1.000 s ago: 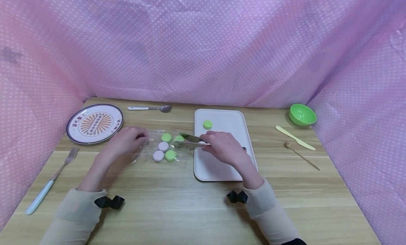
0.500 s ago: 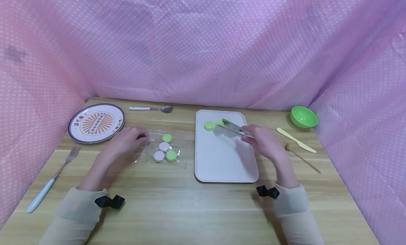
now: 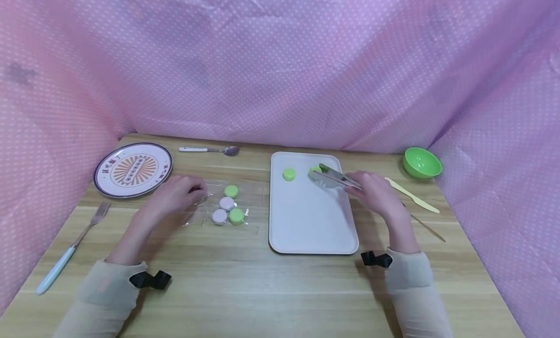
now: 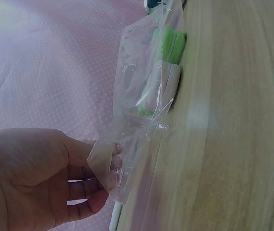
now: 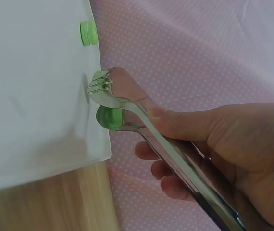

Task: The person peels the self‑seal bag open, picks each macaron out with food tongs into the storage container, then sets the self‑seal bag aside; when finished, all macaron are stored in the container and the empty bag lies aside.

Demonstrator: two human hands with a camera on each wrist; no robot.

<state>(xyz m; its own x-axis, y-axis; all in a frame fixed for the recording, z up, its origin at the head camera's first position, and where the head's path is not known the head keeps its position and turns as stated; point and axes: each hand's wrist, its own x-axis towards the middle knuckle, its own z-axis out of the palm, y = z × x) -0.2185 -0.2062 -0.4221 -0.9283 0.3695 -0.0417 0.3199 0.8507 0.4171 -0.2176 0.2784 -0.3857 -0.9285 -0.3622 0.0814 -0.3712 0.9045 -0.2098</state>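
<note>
My left hand [image 3: 177, 194] pinches the edge of a clear plastic bag [image 4: 122, 130] between thumb and fingers. Inside the bag lie green macarons [image 3: 231, 191] and pale lilac macarons [image 3: 219, 216]. My right hand [image 3: 374, 192] grips a pair of metal tongs [image 5: 161, 149], one tip shaped like a fork, the other like a spoon. Behind the fork tines, at the far part of the white tray [image 3: 306, 221], a green macaron [image 5: 97, 76] partly shows; whether the tongs still squeeze it I cannot tell. To its left sits another green macaron [image 3: 288, 174] on the tray.
At the back left are a printed plate [image 3: 133, 170] and a spoon [image 3: 210, 150]. A blue-handled fork [image 3: 72, 250] lies at left. On the right stand a green bowl [image 3: 422, 163], a yellow knife [image 3: 413, 196] and a thin wooden stick [image 3: 428, 227]. Pink dotted cloth surrounds the table.
With the tongs, my right hand has carried a green macaron from the bag rightward to the tray, then shifted slightly further right. The left hand has stayed at the bag's edge.
</note>
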